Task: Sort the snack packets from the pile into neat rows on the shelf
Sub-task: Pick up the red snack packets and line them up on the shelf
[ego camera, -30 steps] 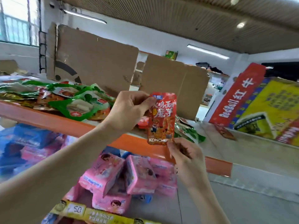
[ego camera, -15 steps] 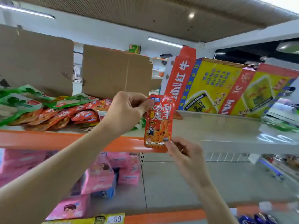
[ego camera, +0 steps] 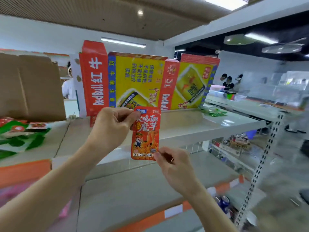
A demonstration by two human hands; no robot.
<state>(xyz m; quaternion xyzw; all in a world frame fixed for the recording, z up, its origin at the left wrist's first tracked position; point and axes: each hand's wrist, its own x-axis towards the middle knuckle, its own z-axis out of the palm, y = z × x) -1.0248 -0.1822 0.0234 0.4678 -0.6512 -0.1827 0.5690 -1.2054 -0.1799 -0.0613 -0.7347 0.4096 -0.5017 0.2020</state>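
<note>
- Grip: left hand [ego camera: 113, 129] pinches the top left corner of the red snack packet [ego camera: 146, 136] between thumb and curled fingers. Right hand [ego camera: 172, 166] pinches its bottom right corner. Both hands grasp the one packet.
- Item: red snack packet, a flat pouch, upright, printed face toward the camera. It is held in the air before the near edge of the shelf [ego camera: 192, 129], not touching it.
- Shelf: pale board, with a bare stretch directly behind the packet and running right. No row shows on that stretch.
- Pile [ego camera: 20, 134]: green and red packets heaped at the left end of the same level, well apart from the held packet.
- Backdrop: Red Bull cartons [ego camera: 138, 81] stand along the far edge. A brown cardboard sheet [ego camera: 30, 86] stands far left, behind the pile. A few green packets [ego camera: 214, 112] lie at the far right.
- Step, as judged: one packet is being presented to the bare section; placement is not yet done.
- Next move, as judged: set the packet down on the bare board, squared to the near edge, to begin a row. The pouch looks thin and limp, so letting go of both corners only once it rests flat should keep it straight.
</note>
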